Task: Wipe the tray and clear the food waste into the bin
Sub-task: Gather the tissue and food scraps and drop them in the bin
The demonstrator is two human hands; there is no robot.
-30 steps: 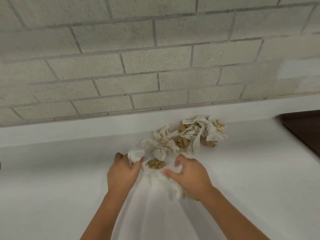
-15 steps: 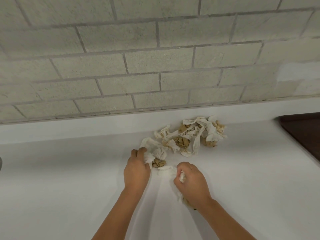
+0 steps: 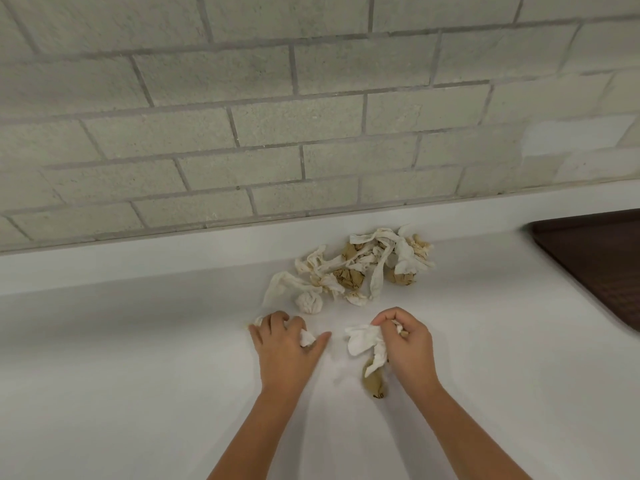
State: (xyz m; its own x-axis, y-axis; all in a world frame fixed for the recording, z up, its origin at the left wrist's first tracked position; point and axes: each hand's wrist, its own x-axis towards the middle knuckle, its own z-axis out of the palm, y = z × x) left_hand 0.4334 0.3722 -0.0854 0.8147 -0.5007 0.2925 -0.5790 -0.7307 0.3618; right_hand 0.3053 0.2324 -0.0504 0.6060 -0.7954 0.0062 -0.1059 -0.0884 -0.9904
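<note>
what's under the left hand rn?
Under the left hand a white paper scrap shows between thumb and fingers, with another bit past the fingertips. The palm covers the rest, so the scrap's full extent, or anything else on the counter beneath, is hidden.

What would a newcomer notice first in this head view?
The heap of crumpled white and brown napkins on the white counter, close to the brick wall. In front of it, the left hand pinches a small white scrap, and the right hand grips a white napkin with a brown wad under it. A dark brown tray sits at the right edge.
</note>
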